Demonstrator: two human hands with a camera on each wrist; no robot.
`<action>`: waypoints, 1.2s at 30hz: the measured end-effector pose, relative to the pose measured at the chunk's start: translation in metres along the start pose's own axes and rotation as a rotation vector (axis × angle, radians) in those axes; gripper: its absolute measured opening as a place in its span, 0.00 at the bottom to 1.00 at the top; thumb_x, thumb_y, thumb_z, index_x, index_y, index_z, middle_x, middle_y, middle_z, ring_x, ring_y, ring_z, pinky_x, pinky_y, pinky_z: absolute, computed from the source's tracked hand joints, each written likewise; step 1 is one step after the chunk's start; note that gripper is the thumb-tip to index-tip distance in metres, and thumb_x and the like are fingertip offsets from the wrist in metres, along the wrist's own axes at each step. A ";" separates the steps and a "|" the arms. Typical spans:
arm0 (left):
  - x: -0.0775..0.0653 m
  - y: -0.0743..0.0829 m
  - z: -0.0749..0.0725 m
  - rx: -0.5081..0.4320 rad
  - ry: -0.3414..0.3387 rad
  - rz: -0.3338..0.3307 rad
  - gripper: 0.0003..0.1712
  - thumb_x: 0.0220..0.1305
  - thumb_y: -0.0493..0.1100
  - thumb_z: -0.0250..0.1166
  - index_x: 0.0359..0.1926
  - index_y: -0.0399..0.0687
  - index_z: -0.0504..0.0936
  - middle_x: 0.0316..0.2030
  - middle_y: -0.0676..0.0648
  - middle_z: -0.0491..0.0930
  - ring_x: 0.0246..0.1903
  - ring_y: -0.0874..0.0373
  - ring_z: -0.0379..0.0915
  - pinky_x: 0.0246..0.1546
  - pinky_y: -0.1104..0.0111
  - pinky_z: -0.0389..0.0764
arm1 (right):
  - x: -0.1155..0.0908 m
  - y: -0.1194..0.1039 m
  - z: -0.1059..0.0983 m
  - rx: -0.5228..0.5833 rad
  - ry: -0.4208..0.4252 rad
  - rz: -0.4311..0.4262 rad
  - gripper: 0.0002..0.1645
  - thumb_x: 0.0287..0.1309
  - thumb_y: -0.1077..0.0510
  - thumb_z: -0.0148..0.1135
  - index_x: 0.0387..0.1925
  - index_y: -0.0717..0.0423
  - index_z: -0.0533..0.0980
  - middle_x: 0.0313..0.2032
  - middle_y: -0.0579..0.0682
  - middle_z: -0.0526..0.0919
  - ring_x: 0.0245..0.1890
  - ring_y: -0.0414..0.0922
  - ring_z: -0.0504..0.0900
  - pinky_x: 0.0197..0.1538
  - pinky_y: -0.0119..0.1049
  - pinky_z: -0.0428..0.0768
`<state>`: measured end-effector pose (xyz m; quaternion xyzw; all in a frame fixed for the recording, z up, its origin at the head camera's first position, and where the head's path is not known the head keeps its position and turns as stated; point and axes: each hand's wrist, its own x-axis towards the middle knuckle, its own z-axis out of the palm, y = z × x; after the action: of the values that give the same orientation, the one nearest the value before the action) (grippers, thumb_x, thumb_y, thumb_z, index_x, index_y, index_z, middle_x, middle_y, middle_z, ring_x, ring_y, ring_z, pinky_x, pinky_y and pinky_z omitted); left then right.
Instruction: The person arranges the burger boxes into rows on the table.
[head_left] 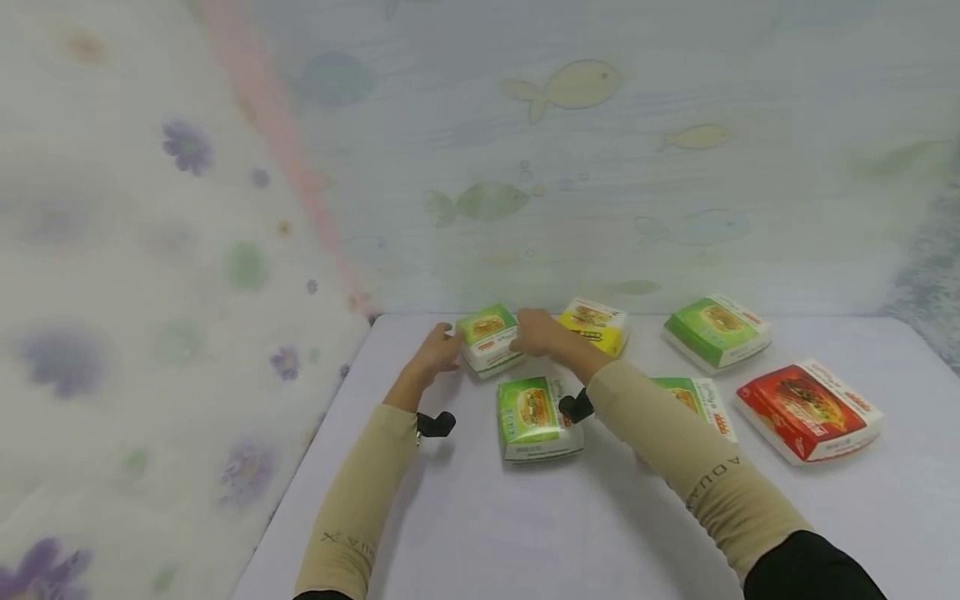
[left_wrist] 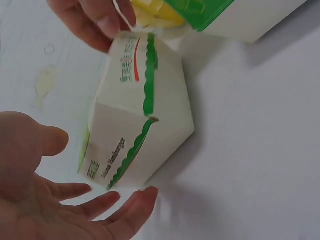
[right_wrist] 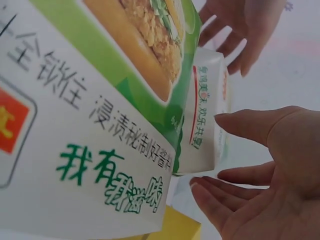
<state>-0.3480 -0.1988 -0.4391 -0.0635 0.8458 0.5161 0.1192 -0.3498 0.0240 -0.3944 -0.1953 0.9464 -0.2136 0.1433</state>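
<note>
At the back left of the table, a green-and-white hamburger box [head_left: 486,327] sits between both hands. My left hand [head_left: 435,350] is at its left side, with the palm turned up and the fingers spread. In the left wrist view the fingertips lie right by the box's lower end [left_wrist: 140,165]. At the box's right end is my right hand [head_left: 543,333]. The right wrist view shows its thumb and fingers [right_wrist: 250,175] extended and parted around that end. Another green-and-white burger box [head_left: 528,412], nearer the front, fills much of that view.
Behind the right hand stands a yellow burger box [head_left: 596,325]. One green box [head_left: 697,396] is partly hidden by the right sleeve. Farther right lie another green box [head_left: 716,329] and a red box [head_left: 810,408]. Patterned fabric walls border the white table [head_left: 465,517].
</note>
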 end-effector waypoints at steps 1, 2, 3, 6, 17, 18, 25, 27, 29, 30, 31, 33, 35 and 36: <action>-0.002 0.000 0.002 -0.006 -0.010 -0.004 0.39 0.80 0.52 0.49 0.79 0.36 0.49 0.72 0.29 0.59 0.67 0.37 0.66 0.59 0.53 0.80 | 0.000 0.000 0.000 -0.002 -0.006 0.003 0.35 0.69 0.54 0.60 0.67 0.73 0.64 0.62 0.68 0.74 0.63 0.60 0.74 0.68 0.52 0.71; -0.003 0.000 0.003 -0.010 -0.020 -0.005 0.39 0.80 0.52 0.49 0.79 0.35 0.48 0.72 0.29 0.59 0.67 0.37 0.67 0.59 0.53 0.80 | 0.000 0.000 0.000 -0.004 -0.009 0.007 0.35 0.69 0.54 0.60 0.67 0.73 0.64 0.61 0.67 0.74 0.62 0.60 0.74 0.68 0.52 0.72; -0.004 0.000 0.004 -0.008 -0.029 -0.004 0.39 0.80 0.52 0.49 0.79 0.34 0.48 0.72 0.29 0.59 0.66 0.38 0.68 0.59 0.53 0.80 | -0.001 0.000 0.001 -0.008 -0.009 0.005 0.34 0.69 0.54 0.60 0.66 0.73 0.65 0.60 0.67 0.75 0.61 0.60 0.75 0.67 0.52 0.72; -0.003 -0.001 0.005 0.008 -0.047 0.007 0.39 0.79 0.52 0.50 0.78 0.33 0.49 0.72 0.29 0.60 0.65 0.39 0.69 0.59 0.53 0.80 | -0.001 0.000 0.004 -0.020 -0.003 -0.010 0.29 0.68 0.54 0.60 0.61 0.72 0.70 0.55 0.65 0.77 0.54 0.57 0.77 0.61 0.49 0.76; 0.009 -0.001 -0.003 0.120 -0.105 0.009 0.40 0.80 0.58 0.49 0.80 0.40 0.52 0.75 0.36 0.59 0.66 0.44 0.68 0.62 0.53 0.77 | -0.005 -0.001 0.010 -0.002 -0.031 0.015 0.18 0.66 0.53 0.62 0.45 0.66 0.76 0.36 0.54 0.78 0.30 0.44 0.70 0.33 0.34 0.69; 0.008 -0.002 -0.003 0.108 -0.107 0.006 0.40 0.80 0.58 0.49 0.80 0.40 0.52 0.76 0.36 0.58 0.66 0.44 0.67 0.62 0.53 0.77 | -0.005 -0.001 0.010 -0.006 -0.034 0.019 0.20 0.66 0.52 0.62 0.45 0.66 0.76 0.36 0.53 0.77 0.30 0.44 0.70 0.33 0.34 0.69; 0.004 -0.002 -0.002 0.062 -0.131 0.026 0.38 0.80 0.57 0.49 0.78 0.38 0.56 0.70 0.35 0.64 0.64 0.44 0.69 0.61 0.53 0.77 | 0.000 0.001 0.009 0.044 -0.063 0.071 0.36 0.64 0.45 0.67 0.59 0.69 0.70 0.50 0.60 0.78 0.45 0.51 0.76 0.51 0.43 0.78; 0.004 -0.002 -0.001 0.066 -0.139 0.034 0.37 0.81 0.56 0.48 0.78 0.37 0.56 0.70 0.35 0.65 0.63 0.44 0.69 0.62 0.53 0.77 | 0.002 0.002 0.010 0.067 -0.070 0.089 0.39 0.64 0.45 0.68 0.63 0.70 0.68 0.54 0.62 0.78 0.50 0.53 0.77 0.56 0.45 0.78; 0.004 -0.002 0.000 0.068 -0.145 0.037 0.37 0.81 0.56 0.48 0.77 0.36 0.57 0.70 0.34 0.65 0.64 0.43 0.69 0.62 0.52 0.77 | 0.003 0.002 0.011 0.082 -0.076 0.102 0.41 0.64 0.46 0.67 0.65 0.70 0.66 0.57 0.64 0.77 0.53 0.54 0.77 0.58 0.47 0.78; 0.004 -0.002 0.000 0.069 -0.145 0.033 0.37 0.81 0.55 0.48 0.78 0.36 0.57 0.70 0.34 0.65 0.64 0.43 0.69 0.62 0.52 0.77 | 0.003 0.002 0.011 0.088 -0.079 0.104 0.41 0.64 0.47 0.67 0.66 0.70 0.66 0.58 0.64 0.76 0.54 0.55 0.77 0.59 0.48 0.78; 0.004 -0.002 0.001 0.073 -0.144 0.031 0.36 0.81 0.55 0.48 0.77 0.36 0.57 0.70 0.35 0.65 0.64 0.43 0.69 0.62 0.52 0.76 | 0.003 0.002 0.012 0.090 -0.081 0.102 0.41 0.64 0.48 0.67 0.66 0.71 0.65 0.59 0.64 0.76 0.55 0.55 0.77 0.60 0.48 0.78; 0.004 -0.001 0.003 0.068 -0.146 0.031 0.36 0.81 0.54 0.48 0.78 0.36 0.56 0.70 0.35 0.65 0.65 0.44 0.69 0.63 0.52 0.76 | 0.002 0.002 0.011 0.087 -0.079 0.100 0.40 0.65 0.49 0.66 0.67 0.70 0.65 0.59 0.64 0.75 0.56 0.55 0.76 0.61 0.48 0.78; 0.005 0.002 0.004 0.064 -0.145 0.034 0.36 0.81 0.54 0.48 0.78 0.36 0.56 0.69 0.35 0.66 0.64 0.44 0.69 0.63 0.52 0.76 | 0.001 0.003 0.009 0.081 -0.065 0.092 0.37 0.65 0.50 0.66 0.65 0.70 0.66 0.58 0.64 0.76 0.55 0.56 0.76 0.60 0.48 0.77; 0.005 0.004 0.005 0.061 -0.144 0.042 0.36 0.81 0.54 0.48 0.78 0.36 0.56 0.69 0.35 0.67 0.64 0.44 0.70 0.62 0.53 0.77 | 0.001 0.003 0.008 0.085 -0.055 0.088 0.36 0.65 0.51 0.66 0.64 0.70 0.67 0.57 0.64 0.76 0.54 0.56 0.76 0.60 0.48 0.77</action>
<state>-0.3533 -0.1920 -0.4390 -0.0050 0.8516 0.4956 0.1709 -0.3486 0.0231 -0.4027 -0.1531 0.9399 -0.2415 0.1867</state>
